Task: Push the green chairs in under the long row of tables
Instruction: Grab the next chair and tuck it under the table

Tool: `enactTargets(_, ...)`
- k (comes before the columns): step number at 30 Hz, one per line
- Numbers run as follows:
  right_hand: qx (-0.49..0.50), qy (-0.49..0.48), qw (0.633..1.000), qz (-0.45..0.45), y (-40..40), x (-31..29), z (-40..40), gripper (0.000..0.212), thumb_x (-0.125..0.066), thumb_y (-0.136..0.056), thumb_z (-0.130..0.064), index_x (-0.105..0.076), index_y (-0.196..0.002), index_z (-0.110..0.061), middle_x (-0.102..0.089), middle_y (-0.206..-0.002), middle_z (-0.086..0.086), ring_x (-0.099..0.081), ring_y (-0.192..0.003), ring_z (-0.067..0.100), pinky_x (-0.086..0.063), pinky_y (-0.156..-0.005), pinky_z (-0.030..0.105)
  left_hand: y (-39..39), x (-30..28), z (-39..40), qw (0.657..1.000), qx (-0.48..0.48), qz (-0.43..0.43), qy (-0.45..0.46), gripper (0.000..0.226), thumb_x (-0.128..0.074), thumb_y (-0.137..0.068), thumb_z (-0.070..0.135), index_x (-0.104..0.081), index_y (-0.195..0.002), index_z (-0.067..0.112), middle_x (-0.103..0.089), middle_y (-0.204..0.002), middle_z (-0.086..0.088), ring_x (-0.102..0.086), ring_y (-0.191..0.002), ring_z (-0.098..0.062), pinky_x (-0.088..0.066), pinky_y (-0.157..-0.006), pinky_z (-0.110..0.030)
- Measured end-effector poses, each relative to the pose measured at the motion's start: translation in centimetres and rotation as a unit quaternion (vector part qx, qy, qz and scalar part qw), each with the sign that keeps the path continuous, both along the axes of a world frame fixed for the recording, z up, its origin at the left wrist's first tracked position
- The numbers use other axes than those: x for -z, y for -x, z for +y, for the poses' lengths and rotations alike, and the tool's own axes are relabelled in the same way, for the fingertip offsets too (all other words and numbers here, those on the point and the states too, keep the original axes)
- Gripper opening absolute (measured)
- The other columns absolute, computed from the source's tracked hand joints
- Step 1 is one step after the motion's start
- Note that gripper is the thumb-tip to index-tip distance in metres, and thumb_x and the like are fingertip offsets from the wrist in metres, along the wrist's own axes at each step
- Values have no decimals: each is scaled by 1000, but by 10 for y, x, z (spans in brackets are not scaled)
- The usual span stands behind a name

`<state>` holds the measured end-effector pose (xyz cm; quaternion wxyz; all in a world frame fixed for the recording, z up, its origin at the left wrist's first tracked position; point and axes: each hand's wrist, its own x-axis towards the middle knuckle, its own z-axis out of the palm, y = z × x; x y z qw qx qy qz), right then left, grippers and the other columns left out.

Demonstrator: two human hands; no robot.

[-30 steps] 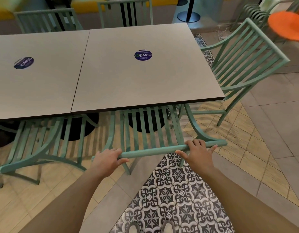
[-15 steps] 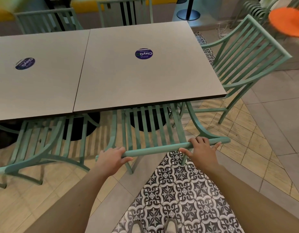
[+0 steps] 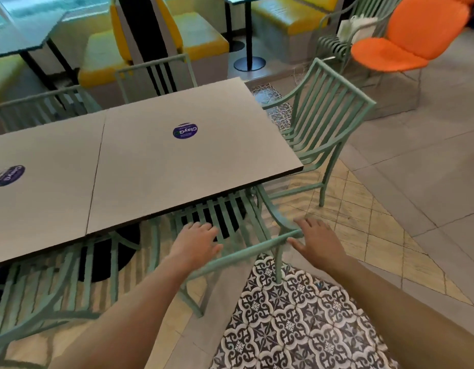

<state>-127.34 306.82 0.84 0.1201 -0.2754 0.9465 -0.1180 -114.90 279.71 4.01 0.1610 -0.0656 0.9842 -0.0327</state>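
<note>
Two hands, both off the grip now. Head view: half a second ago each was wrapped over the top rail of the mint-green slatted metal chair (image 3: 241,251) in front of me; now my left hand (image 3: 196,239) lies flat with straight fingers over the backrest slats, and my right hand (image 3: 317,242) is spread open just beside the rail's right end, thumb near it, whether touching I cannot tell. Neither curls round anything.

The chair's seat sits under the near edge of the long grey laminate table (image 3: 156,169), backrest close to the table's rim. It reads as pushed in, so I judge this one done.

My view has swung up and right. A second mint-green slatted chair (image 3: 323,123) at the table's right end stands angled, its seat mostly out from under the top. Likely the next one to push. A third green chair (image 3: 31,302) to my left looks tucked in.
</note>
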Motion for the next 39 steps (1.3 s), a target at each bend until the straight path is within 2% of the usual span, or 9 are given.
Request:
enactTargets(2, 24, 12, 999, 25, 23, -18, 35, 62, -46, -92, -57, -34, -145, -26, -40, -146, -1, -36, -134, 19, -33, -111, 38, 36, -15, 31, 999, 28, 37, 4, 53, -32, -98, 55, -43, -139, 23, -53, -136, 1, -48, -127, -21, -37, -108, -39)
enactTargets(6, 66, 21, 995, 69, 71, -44, 115, 61, -45, -93, -56, -34, -145, -25, -42, -145, 0, -38, -131, 21, -34, -106, 34, 110, -41, 104, 992, 86, 97, 4, 57, -30, -98, 57, -39, -142, 22, -51, -138, 0, -43, -129, -22, -36, -104, -38)
enactTargets(9, 106, 12, 991, 79, 103, -57, 164, 63, -42, -94, -57, -31, -146, -25, -39, -147, 0, -35, -133, 21, -33, -108, 35, 159, -50, 153, 986, 135, 102, -1, 55, -31, -99, 54, -39, -142, 21, -49, -139, -1, -41, -130, -23, -33, -104, -37)
enactTargets(16, 145, 16, 985, 93, 194, -54, 222, 64, -41, -96, -54, -25, -149, -24, -31, -153, 1, -30, -138, 22, -26, -113, 35, 288, -45, 221, 974, 192, 123, 15, 51, -31, -98, 52, -45, -137, 23, -50, -139, -1, -43, -129, -23, -30, -109, -41)
enactTargets(22, 154, -4, 986, 56, 319, -43, 252, 64, -39, -97, -53, -20, -151, -25, -25, -157, 2, -24, -142, 22, -21, -115, 36, 433, -22, 270, 978, 165, 129, -13, 54, -31, -98, 54, -41, -141, 23, -47, -142, -1, -42, -131, -22, -35, -107, -40)
enactTargets(27, 149, 25, 987, 49, 405, -56, 280, 64, -39, -96, -54, -20, -151, -27, -26, -156, -3, -24, -142, 18, -23, -114, 32, 536, -34, 298, 984, 137, 116, -22, 51, -32, -96, 57, -50, -128, 22, -56, -129, -1, -51, -119, -23, -44, -94, -40)
enactTargets(29, 143, 42, 988, 47, 440, -57, 292, 64, -39, -96, -56, -21, -151, -29, -26, -156, -5, -24, -142, 15, -23, -113, 30, 576, -36, 307, 985, 130, 117, -14, 54, -32, -96, 58, -48, -131, 21, -55, -131, -4, -49, -122, -25, -43, -96, -41)
enactTargets(34, 99, 55, 992, 50, 555, -46, 327, 65, -38, -94, -59, -23, -150, -31, -28, -155, -6, -25, -142, 13, -22, -114, 29, 690, -30, 338, 985, 118, 126, -9, 56, -31, -96, 58, -44, -135, 19, -52, -135, -4, -49, -123, -26, -43, -100, -42)
enactTargets(39, 14, 69, 995, 63, 707, -51, 333, 67, -36, -92, -60, -25, -150, -29, -30, -155, -4, -26, -141, 16, -22, -114, 30, 801, -26, 359, 990, 37, 132, 19, 56, -30, -98, 58, -42, -135, 19, -51, -137, -5, -48, -124, -25, -41, -100, -40)
